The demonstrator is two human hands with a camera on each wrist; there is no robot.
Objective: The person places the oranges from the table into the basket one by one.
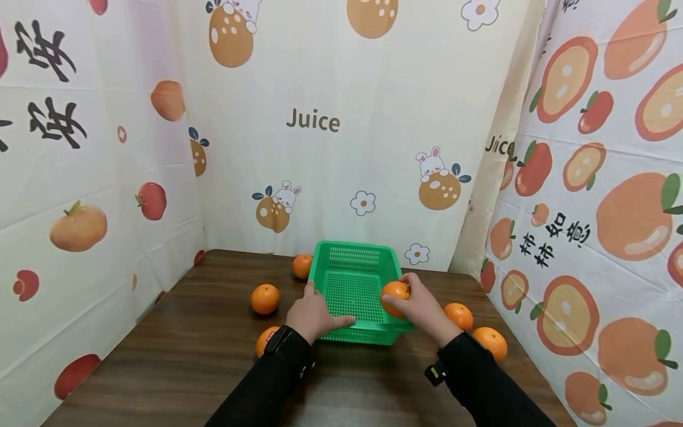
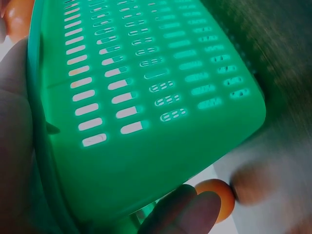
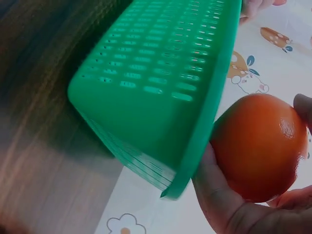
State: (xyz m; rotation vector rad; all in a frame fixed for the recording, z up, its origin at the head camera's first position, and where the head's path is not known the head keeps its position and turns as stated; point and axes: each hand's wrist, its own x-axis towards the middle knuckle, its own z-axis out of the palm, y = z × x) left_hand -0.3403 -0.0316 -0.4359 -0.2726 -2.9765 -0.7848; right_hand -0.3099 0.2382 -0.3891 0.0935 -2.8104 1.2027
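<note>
So the person's right hand has its fingers wrapped around an orange, holding it right at the right rim of the green plastic basket, pretty much over the edge. The left hand is gripping the basket's left wall, thumb up along the rim and fingers along the near side. In the wrist views the basket looks tipped, so I'd guess it's being held at a bit of an angle rather than sitting flat on the wooden table. The basket looks light, and if the orange gets dropped in rather than set down, I reckon it could bounce off the perforated bottom or roll to the low side and shove the whole thing. The orange is also so close to the rim that a sloppy release could send it down the outside onto the table, and round fruit on a smooth top just keeps rolling, maybe off the edge. The right sleeve is hanging near the 2 oranges at and, so a careless pull back could knock those too. Count: 1 basket, nothing inside it that I can see, and 6 oranges total, 1 in the hand, 2 on the right, and 3 on the left at and, that last one half hidden behind the left wrist.
</note>
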